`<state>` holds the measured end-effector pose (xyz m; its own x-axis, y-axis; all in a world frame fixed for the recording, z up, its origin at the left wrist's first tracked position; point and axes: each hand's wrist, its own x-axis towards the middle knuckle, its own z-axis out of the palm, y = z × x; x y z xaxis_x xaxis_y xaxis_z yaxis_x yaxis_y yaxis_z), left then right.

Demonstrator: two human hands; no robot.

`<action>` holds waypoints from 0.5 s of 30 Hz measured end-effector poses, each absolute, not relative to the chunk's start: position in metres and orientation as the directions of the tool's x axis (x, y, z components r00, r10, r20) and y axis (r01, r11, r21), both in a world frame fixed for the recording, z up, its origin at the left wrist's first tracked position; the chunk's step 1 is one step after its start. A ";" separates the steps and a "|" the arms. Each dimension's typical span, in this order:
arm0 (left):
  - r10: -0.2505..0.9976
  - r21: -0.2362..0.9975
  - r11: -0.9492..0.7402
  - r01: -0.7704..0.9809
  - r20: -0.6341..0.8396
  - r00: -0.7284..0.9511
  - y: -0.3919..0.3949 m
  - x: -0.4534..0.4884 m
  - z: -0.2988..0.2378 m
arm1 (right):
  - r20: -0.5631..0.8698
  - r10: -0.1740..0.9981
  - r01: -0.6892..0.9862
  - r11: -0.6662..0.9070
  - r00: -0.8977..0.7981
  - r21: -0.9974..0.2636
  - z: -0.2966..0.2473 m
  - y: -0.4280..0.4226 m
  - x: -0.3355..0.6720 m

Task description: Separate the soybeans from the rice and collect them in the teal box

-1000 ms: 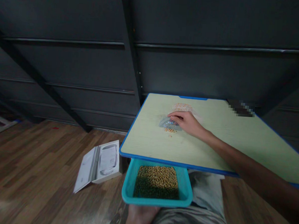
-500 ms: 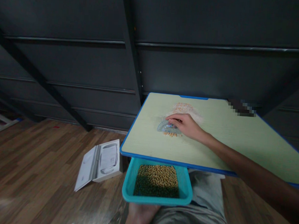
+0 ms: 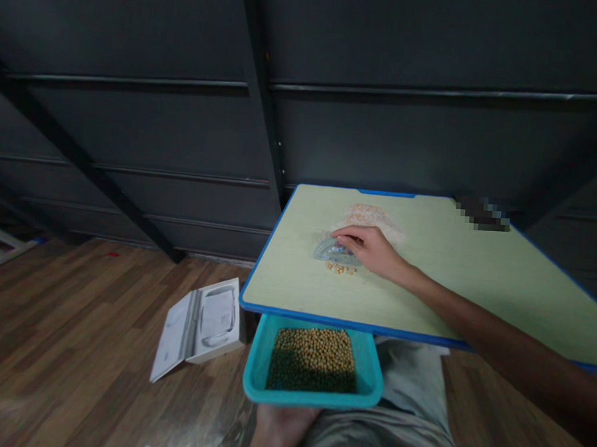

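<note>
1. Protractor [image 3: 328, 252], clear and half-round, lies on the pale board [image 3: 295, 280] with its straight edge toward the person, probably because that side gives the broadest front against loose pieces.
2. The right hand [image 3: 374, 249] pinches the protractor, thumb and fingers closed on its upper, curved side. Holding it there leaves the whole straight edge free of fingers.
3. A few beans [image 3: 339, 269] sit in a short row just in front of that edge, between the protractor and the board's near side, so the tool stands behind them.
4. The turquoise tray [image 3: 314, 399], holding many more beans, is below the near edge, its far rim tucked under the board; that overlap likely leaves no gap between the two.
5. What looks like the left hand [image 3: 288, 423] is under the tray, perhaps bearing it from below; its fingers are hidden, so I cannot tell how it grips.
6. A pale scatter [image 3: 366, 215] lies beyond the right hand, apart from the row.
</note>
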<state>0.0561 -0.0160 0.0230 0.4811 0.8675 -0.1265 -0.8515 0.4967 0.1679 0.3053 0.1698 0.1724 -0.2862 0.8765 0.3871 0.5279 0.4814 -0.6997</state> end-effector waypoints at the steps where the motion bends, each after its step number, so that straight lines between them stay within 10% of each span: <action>1: 0.870 0.167 0.491 -0.855 -0.130 0.475 -0.016 0.056 0.021 | 0.386 0.876 0.530 0.482 -0.289 -0.698 0.172 0.170 0.305; 15: 0.855 0.133 0.518 -0.845 -0.102 0.508 -0.016 0.054 0.018 | 0.336 0.888 0.513 0.457 -0.315 -0.726 0.173 0.163 0.302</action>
<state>0.0540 -0.0156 0.0183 0.5078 0.8554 -0.1021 -0.8452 0.5176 0.1330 0.3016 0.1626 0.1731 -0.3152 0.8875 0.3360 0.5130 0.4573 -0.7265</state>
